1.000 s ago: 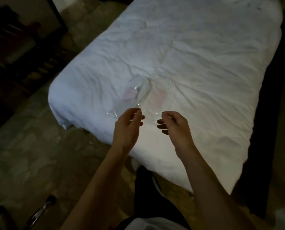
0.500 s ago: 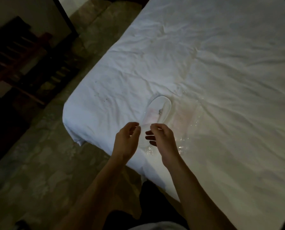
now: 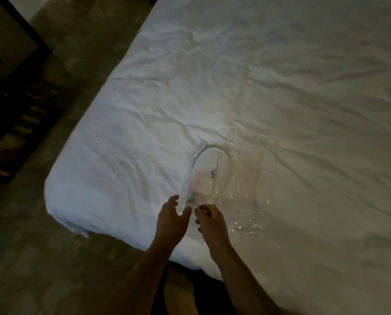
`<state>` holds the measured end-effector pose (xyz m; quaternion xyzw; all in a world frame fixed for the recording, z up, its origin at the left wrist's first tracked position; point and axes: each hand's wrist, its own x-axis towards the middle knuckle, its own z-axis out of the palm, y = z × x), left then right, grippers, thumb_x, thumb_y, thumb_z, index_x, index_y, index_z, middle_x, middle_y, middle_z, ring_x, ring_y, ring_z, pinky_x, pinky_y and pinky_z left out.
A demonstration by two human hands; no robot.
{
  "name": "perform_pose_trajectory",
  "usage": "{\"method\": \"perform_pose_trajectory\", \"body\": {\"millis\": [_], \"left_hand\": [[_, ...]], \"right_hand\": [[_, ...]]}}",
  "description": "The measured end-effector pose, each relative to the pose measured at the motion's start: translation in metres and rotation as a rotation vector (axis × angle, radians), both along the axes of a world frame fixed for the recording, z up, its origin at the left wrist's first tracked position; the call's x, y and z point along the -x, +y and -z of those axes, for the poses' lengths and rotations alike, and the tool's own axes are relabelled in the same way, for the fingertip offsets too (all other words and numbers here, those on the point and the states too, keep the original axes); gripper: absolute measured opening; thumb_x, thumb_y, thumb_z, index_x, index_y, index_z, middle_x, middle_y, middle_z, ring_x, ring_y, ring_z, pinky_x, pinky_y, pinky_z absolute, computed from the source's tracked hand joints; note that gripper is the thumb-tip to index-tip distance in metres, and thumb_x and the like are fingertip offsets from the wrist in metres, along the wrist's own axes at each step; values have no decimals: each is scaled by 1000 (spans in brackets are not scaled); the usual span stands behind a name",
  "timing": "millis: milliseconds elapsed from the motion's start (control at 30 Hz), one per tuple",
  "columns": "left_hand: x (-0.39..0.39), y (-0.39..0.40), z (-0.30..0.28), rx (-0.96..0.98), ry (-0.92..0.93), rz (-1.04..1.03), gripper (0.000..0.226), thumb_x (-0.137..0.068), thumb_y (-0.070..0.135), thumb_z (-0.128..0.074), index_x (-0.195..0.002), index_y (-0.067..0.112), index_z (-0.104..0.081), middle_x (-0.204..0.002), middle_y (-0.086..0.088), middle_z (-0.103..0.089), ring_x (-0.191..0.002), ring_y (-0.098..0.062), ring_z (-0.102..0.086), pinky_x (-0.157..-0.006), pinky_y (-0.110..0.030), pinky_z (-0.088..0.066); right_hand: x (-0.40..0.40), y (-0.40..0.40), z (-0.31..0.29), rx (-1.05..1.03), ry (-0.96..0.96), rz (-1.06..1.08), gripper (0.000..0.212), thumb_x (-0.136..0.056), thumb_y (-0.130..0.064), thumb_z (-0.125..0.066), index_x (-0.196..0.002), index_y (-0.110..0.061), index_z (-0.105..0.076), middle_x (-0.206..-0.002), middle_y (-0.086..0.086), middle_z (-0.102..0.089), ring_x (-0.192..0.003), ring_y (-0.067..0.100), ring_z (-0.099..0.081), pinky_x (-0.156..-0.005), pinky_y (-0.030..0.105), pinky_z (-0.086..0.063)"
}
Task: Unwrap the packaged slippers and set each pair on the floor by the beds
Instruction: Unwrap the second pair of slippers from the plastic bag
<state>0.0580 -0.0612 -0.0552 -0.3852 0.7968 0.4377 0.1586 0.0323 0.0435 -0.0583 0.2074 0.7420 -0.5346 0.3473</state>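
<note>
You're at the unwrapping step: your left hand (image 3: 170,220) hangs half-open and empty while your right hand (image 3: 210,221) pinches the clear wrapper (image 3: 242,201) round the white slippers (image 3: 207,176) near the bed's (image 3: 303,87) foot edge; next, tear it open.

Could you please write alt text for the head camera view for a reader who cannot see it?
Two bare hands, left hand and right hand, reach the near end of a clear plastic wrapper holding a white slipper, lying on a wrinkled white bed in a dim room.
</note>
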Motion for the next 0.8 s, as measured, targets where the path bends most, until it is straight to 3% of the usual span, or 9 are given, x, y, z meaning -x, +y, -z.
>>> {"method": "perform_pose_trajectory", "body": {"millis": [67,167,367,500,600,700,800], "left_hand": [[4,-5,18,91,-36,120,60,-91,35,-63,-142,14,-41,-136,-12,-54,-123,-27,-54,-100,-35,-43],[11,-16,42,66,-110,218,62,-88,32,-66,-141,11,-42,-133,-15,-55,-120,-31,-56,-99,-40,-47],[25,-33,69,-37,-64,305,48,-86,32,-67,-126,10,-53,-117,-9,-66,-104,-26,-65,-89,-37,-54],[26,-35,79,-310,-62,153,37,-83,32,-73,-114,15,-61,-102,0,-72,-91,-17,-69,-82,-32,-56],[25,-40,81,-488,-92,82,22,-83,18,-71,-103,9,-72,-93,-8,-76,-87,-24,-72,-84,-41,-58],[26,-41,71,-538,-75,46,13,-84,7,-65,-94,8,-73,-80,-7,-73,-77,-24,-68,-66,-33,-55],[29,-44,54,-518,-37,-1,14,-85,11,-66,-97,6,-71,-85,-10,-73,-79,-24,-69,-67,-31,-54]], "right_hand": [[1,-7,10,-75,-11,4,34,-92,-34,-59,-122,-20,-60,-119,-1,-61,-101,14,-61,-83,29,-52],[0,-17,22,-162,6,12,42,-90,-32,-61,-129,-17,-56,-128,4,-54,-105,15,-57,-83,24,-45],[-9,-36,38,-285,137,-20,36,-93,-16,-59,-126,-4,-59,-127,17,-59,-110,30,-61,-97,42,-50],[-12,-46,41,-330,123,15,37,-96,-18,-54,-131,-7,-56,-132,16,-51,-122,29,-52,-104,40,-44],[-6,-51,36,-327,47,44,39,-97,-26,-49,-131,-8,-56,-132,17,-53,-122,34,-51,-104,44,-43],[-1,-56,27,-330,-4,-4,41,-101,-33,-39,-134,-15,-53,-137,14,-51,-127,34,-46,-107,45,-38],[5,-62,12,-294,2,21,41,-103,-31,-35,-138,-14,-49,-139,16,-49,-127,36,-46,-108,48,-37]]}}
